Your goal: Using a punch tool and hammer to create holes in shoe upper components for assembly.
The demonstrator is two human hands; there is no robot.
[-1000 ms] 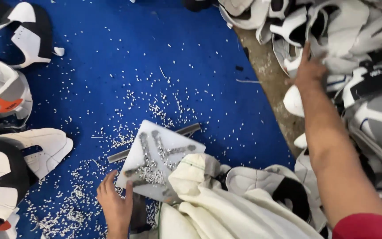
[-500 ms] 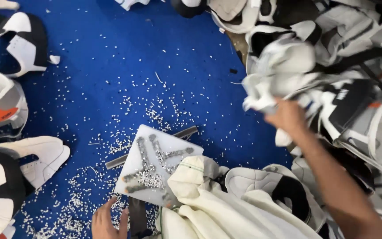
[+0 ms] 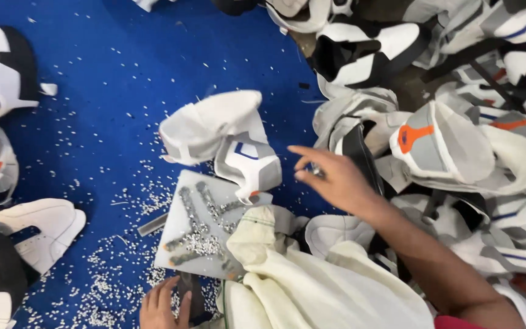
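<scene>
A white shoe upper (image 3: 220, 137) with grey and blue trim hangs over the far edge of a grey punching plate (image 3: 199, 228) on the blue table (image 3: 111, 79). My right hand (image 3: 330, 180) is just to its right, fingers spread and apart from it. My left hand (image 3: 165, 304) rests at the near edge of the plate, fingers on a dark tool (image 3: 191, 295) there. Small white punch scraps (image 3: 101, 274) litter the blue surface around the plate. A cream cloth (image 3: 299, 280) covers the plate's near right corner.
A heap of white, grey and black shoe uppers (image 3: 452, 140) fills the right side, one with an orange patch. More uppers (image 3: 7, 244) lie along the left edge. A thin metal bar (image 3: 152, 224) sticks out from under the plate.
My right hand pulled a white upper out of the right-hand heap and brought it left to the plate, then let go. My left hand stayed at the plate's near edge.
</scene>
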